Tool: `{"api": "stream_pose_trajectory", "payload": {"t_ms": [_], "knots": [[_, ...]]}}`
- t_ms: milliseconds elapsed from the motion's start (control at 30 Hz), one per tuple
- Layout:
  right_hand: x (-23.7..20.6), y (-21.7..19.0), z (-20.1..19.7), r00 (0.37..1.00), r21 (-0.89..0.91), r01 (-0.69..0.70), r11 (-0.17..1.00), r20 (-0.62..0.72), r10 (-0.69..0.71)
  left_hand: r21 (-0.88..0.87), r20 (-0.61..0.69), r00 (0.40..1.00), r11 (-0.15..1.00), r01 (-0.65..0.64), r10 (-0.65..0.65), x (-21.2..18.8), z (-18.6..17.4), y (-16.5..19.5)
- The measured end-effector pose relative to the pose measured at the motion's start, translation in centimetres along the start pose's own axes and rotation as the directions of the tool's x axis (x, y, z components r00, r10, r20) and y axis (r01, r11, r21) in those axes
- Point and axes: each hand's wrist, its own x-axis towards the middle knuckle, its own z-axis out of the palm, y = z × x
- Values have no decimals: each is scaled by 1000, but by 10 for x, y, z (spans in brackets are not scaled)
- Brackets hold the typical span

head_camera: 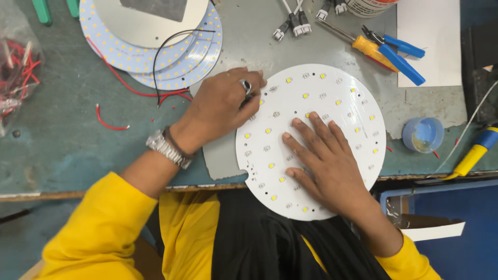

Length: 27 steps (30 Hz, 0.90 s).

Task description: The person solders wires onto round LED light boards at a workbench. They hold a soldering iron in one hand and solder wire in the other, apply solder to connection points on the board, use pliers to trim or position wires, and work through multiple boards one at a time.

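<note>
Both hands lie open and apart on the round white LED board point(316, 129) at the bench edge, right hand point(324, 161) flat on its middle, left hand point(223, 106) on its upper-left rim: best pressed evenly, palms clear of the diodes.

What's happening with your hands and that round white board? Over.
Left hand open at board's edge. Right hand flat on round white board. Nothing blocking.

The right hand point(324, 161) covers part of the round white LED board point(332, 103). The white container point(369, 6) and green handles point(54, 9) are cut off by the top edge.
</note>
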Motion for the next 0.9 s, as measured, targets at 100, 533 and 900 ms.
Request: {"api": "stream_pose_trajectory", "payload": {"t_ms": [100, 533, 900], "knots": [[5, -3, -2, 999, 29, -42, 999, -2, 42, 5, 4, 999, 999, -43, 43, -1, 4, -9], [-4, 19, -8, 977, 388, -153, 909, -78, 198, -92, 78, 995, 994, -62, 69, -2, -3, -27], [-98, 133, -27, 285, 843, 181, 507, -538, 793, -45, 134, 991, 999, 1, 5, -6, -7, -23]]}}
